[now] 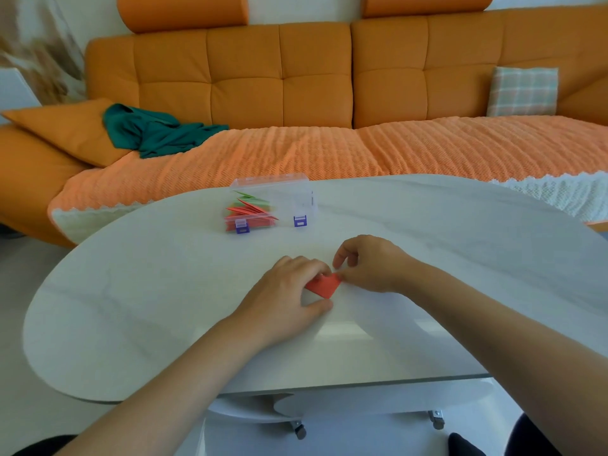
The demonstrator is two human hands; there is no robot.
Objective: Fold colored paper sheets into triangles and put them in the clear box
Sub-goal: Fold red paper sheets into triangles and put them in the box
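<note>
At the middle of the table [131, 291], nearer than the clear box [273, 202], the red paper [324, 287] likely handles light, thin and crease-prone; your left hand [286, 291] grips its left end, your right hand [365, 264] pinches its right corner.

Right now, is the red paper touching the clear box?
Apart. The head view shows bare tabletop between the red paper and the clear box.
</note>
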